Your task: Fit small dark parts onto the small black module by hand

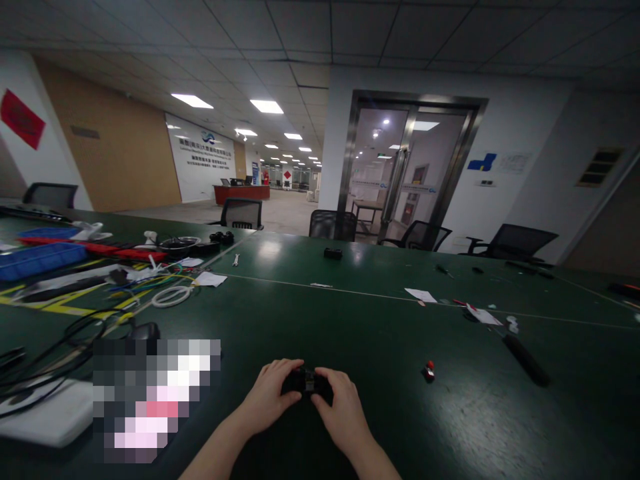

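Observation:
Both my hands meet over the near edge of a dark green table (350,320). My left hand (269,395) and my right hand (338,405) are closed around a small black part (306,382) held between them, fingers curled on its two ends. The part rests on or just above the table top; I cannot tell which. A tiny red and black piece (429,371) lies on the table to the right of my right hand.
Cables, a white coil (171,296), blue trays (40,259) and a red bar (100,249) crowd the left. A black box (333,253), papers (421,295) and a black handled tool (525,359) lie further out. Office chairs (332,224) line the far edge.

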The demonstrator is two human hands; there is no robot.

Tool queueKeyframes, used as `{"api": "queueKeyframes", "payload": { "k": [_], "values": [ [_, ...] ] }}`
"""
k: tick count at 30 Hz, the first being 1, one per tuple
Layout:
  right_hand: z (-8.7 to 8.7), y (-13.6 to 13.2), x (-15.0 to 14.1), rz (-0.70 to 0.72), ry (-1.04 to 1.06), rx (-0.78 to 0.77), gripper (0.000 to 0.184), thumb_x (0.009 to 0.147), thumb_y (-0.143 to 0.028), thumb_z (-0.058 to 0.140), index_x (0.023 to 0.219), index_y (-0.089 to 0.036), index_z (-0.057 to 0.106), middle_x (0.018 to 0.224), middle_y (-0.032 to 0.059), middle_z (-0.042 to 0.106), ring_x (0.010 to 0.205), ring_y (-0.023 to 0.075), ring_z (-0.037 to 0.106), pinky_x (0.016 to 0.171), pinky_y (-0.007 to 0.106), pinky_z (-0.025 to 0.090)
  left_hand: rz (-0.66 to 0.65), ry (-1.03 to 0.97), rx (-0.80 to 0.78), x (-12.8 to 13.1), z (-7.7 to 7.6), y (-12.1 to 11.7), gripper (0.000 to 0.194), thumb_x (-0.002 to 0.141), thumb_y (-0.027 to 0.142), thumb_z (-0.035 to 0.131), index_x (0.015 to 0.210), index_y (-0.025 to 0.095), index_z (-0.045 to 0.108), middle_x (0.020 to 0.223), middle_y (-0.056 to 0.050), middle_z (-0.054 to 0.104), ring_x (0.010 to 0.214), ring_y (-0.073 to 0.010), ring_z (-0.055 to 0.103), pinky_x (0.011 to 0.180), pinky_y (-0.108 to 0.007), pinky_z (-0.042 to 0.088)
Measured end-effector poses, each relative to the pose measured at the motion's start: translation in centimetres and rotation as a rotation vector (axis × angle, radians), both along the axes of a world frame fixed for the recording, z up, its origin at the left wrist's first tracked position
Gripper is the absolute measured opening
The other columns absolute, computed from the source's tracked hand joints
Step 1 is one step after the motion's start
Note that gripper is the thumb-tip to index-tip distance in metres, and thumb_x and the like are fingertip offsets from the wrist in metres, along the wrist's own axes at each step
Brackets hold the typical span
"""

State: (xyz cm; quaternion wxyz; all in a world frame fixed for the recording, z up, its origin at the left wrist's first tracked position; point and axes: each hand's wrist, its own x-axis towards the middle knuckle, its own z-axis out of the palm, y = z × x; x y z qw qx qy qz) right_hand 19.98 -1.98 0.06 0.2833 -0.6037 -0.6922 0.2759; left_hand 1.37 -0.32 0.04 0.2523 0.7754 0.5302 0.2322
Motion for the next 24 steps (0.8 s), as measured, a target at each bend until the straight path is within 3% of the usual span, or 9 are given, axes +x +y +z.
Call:
{"api": "queueKeyframes", "payload": {
  "k": [24],
  "values": [
    [0.38, -0.21, 0.07, 0.002, 0.015, -0.009, 0.041, 0.073, -0.020, 0.057, 0.113, -0.028, 0.057, 0.117, 0.0012, 0.058, 0.113, 0.0229, 0.050, 0.096, 0.039, 0.039, -0.011, 0.012, 0.012, -0.14, -0.32, 0.20, 0.043, 0.077, 0.019, 0.056, 0.119, 0.027, 0.051, 0.117, -0.003, 0.059, 0.111, -0.0240, 0.050, 0.097, -0.039, 0.034]
  ]
}}
